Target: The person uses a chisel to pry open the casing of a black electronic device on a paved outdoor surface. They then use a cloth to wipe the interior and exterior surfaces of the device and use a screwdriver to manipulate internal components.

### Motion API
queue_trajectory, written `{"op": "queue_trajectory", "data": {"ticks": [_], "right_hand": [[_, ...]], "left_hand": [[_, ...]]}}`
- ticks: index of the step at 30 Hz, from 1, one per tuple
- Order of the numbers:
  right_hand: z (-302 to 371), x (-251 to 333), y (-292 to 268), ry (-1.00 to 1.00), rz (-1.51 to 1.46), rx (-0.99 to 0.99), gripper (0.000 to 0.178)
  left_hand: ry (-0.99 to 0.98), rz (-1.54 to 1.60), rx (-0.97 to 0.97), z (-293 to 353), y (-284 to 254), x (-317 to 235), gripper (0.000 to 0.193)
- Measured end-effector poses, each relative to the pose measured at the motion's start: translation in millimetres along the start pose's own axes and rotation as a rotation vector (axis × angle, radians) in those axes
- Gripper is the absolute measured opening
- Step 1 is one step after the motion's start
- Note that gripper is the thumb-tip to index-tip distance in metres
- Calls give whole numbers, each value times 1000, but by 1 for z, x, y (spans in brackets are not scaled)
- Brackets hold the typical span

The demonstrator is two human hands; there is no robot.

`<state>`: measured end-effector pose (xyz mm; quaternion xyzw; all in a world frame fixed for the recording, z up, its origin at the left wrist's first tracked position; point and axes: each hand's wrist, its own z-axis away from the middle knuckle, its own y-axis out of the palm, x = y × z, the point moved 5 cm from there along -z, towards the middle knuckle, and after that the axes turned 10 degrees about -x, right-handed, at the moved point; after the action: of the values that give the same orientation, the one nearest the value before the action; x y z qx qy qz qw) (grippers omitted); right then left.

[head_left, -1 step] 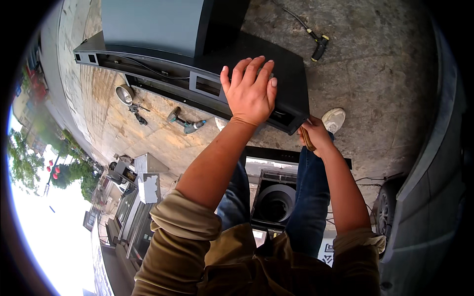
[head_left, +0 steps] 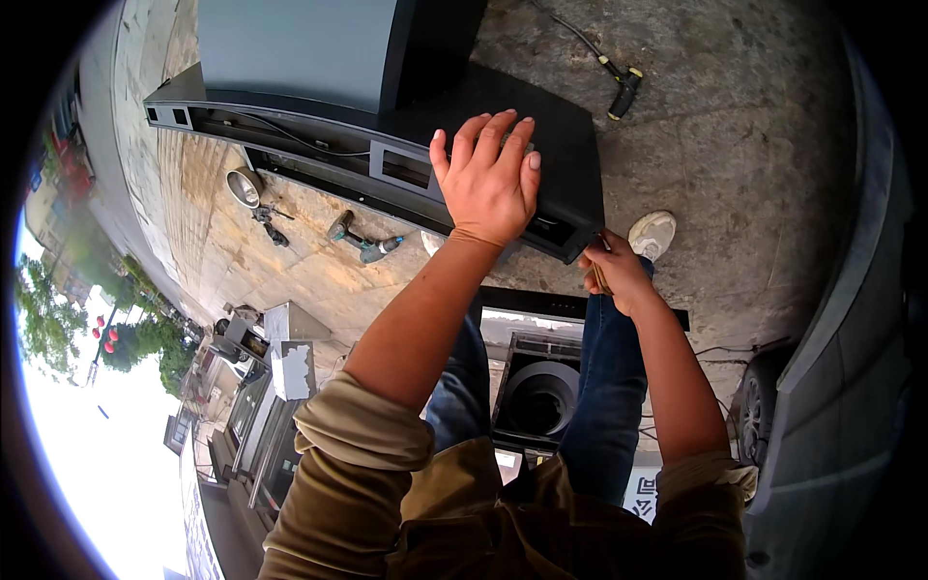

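Observation:
A black and grey range hood [head_left: 561, 145] lies across the upper middle, its long slotted edge facing me. My left hand [head_left: 488, 179] rests on that edge with fingers stretched out, beside a rectangular cut-out. At the hood's near right corner, my right hand [head_left: 621, 271] is closed round a slim tool with a brown handle [head_left: 601, 280]. Fingers hide most of this tool, so its exact kind is unclear, and I cannot tell whether its tip touches the hood. A dark cable [head_left: 290, 135] runs inside the open slot.
A cordless drill [head_left: 362, 239] and a round metal cup [head_left: 245, 187] lie on the concrete at left. Toward the upper right is a black T-shaped handle [head_left: 626, 94] on a hose. Between my legs stands another hood-like unit with a round opening [head_left: 537, 398]. A car wheel [head_left: 759, 411] is at right.
My right hand has turned slightly and its fingers have shifted up toward the hood's corner, so less of the brown handle shows. My left hand stays in nearly the same place.

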<state>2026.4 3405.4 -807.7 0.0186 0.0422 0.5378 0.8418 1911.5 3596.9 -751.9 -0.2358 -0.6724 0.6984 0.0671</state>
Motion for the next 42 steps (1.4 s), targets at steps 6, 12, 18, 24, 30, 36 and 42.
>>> {"op": "queue_trajectory", "data": {"ticks": [6, 12, 18, 24, 30, 36, 42], "right_hand": [[17, -12, 0, 82, -326, -111, 12], [10, -18, 9, 98, -497, -237, 11], [-6, -19, 16, 63, -510, -298, 7], [-23, -24, 21, -46, -493, -370, 9], [-36, -41, 20, -131, -410, -327, 24], [-2, -40, 9, -4, -603, -218, 15], [79, -77, -18, -79, -595, -143, 45]], "left_hand": [[12, -6, -6, 0, -1, -4, 30], [25, -34, -24, 0, -1, -6, 29], [31, -47, -20, 3, 1, -8, 30], [60, -69, -22, 3, 2, -12, 31], [92, -86, -56, 5, 5, -13, 33], [106, -54, -92, 9, 5, -10, 27], [118, -70, -118, 14, 7, -11, 26]]}}
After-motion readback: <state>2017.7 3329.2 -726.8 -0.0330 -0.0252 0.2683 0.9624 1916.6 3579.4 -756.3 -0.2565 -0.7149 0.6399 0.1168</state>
